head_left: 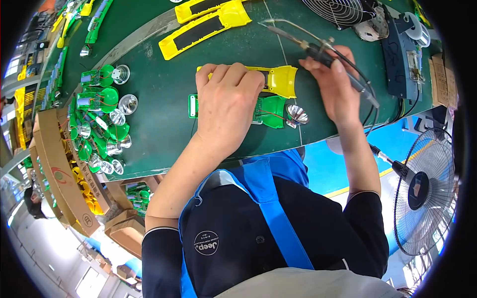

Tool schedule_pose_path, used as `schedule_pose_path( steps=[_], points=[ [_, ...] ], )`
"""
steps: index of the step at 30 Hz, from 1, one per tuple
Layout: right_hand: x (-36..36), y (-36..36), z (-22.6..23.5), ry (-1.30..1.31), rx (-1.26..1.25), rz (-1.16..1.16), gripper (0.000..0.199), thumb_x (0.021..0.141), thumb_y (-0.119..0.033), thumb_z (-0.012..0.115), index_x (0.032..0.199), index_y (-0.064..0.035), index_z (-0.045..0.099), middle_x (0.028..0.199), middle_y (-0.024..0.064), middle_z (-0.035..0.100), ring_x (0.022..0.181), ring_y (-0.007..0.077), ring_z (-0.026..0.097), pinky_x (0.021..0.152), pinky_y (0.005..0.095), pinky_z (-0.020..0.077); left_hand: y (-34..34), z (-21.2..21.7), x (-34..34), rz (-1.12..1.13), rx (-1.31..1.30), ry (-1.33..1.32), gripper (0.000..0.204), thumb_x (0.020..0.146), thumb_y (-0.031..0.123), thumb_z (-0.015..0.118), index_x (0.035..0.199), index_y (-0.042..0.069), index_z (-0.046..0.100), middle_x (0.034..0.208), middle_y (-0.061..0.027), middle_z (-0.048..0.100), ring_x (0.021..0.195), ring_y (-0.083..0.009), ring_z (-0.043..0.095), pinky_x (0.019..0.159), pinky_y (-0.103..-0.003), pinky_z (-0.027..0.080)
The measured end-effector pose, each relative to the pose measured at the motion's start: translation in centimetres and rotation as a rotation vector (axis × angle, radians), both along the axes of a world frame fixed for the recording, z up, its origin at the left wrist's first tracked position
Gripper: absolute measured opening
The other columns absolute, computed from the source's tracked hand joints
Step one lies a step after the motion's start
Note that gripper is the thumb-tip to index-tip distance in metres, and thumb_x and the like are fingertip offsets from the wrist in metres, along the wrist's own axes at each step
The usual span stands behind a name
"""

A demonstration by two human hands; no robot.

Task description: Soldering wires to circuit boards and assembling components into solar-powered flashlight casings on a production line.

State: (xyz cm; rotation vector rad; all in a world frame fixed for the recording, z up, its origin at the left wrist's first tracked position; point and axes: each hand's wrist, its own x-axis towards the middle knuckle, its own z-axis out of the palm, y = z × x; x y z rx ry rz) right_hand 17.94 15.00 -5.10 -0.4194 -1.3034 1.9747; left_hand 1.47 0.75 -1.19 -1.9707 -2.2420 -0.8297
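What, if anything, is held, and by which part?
Right hand: slim black soldering iron, by its handle. Left hand: over the yellow plastic casing; whether it grips cannot be told.

two hands [226, 107] [340, 92], one soldering iron [320, 55], three yellow shells [284, 82] nearby.

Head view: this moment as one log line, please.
left hand: over yellow shell and green shell; right hand: holding soldering iron; reflector: at green shell's right end
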Motion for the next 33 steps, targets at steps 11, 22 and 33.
schedule_pose_path(
  steps=[11,22,33],
  points=[
    [1.5,4.6,2.6,-0.457,0.156,0.214,0.024,0.082,-0.024,0.056,0.080,-0.0017,0.048,0.061,0.0083,0.056,0.058,0.0136,0.056,0.068,0.0255,0.0487,1.5,1.6,-1.1,-0.128,-0.302,0.216,0.009,0.070,0.005,0.056,0.077,0.009,0.060,0.071,-0.0034,0.053,0.075,-0.0196,0.055,0.083,-0.038,0.034],
    [0.7,4.0,3.1,-0.543,0.163,0.291,0.015,0.080,-0.011,0.057,0.084,0.0010,0.050,0.066,0.0076,0.058,0.058,0.0104,0.057,0.057,0.0223,0.0460,1.7,1.6,-1.2,-0.121,-0.312,0.214,0.010,0.068,0.006,0.057,0.076,0.010,0.060,0.067,-0.0023,0.053,0.073,-0.0182,0.055,0.081,-0.037,0.034],
    [1.7,3.8,2.9,-0.533,0.234,0.274,0.017,0.081,-0.014,0.056,0.085,0.0007,0.050,0.072,0.0104,0.060,0.059,0.0112,0.058,0.063,0.0242,0.0481,1.7,1.4,-0.9,-0.091,-0.313,0.215,0.007,0.068,0.006,0.058,0.074,0.009,0.061,0.067,-0.0031,0.054,0.073,-0.0186,0.056,0.082,-0.037,0.034]
  ],
)
